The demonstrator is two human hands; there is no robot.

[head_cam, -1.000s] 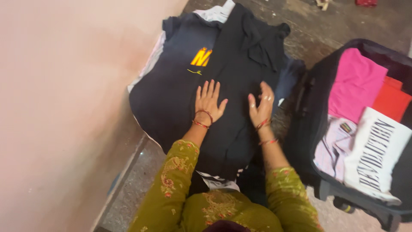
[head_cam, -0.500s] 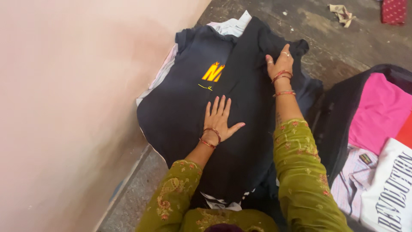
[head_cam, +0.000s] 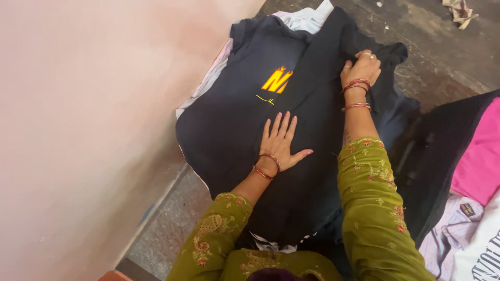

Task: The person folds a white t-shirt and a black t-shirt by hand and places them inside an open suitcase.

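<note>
Single head view, steep downward look, close over hands and floor beside wall.

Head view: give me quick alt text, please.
A person's left hand presses flat on a black garment while the right hand grips its far end. It lies over a navy shirt beside a pink wall.
</note>
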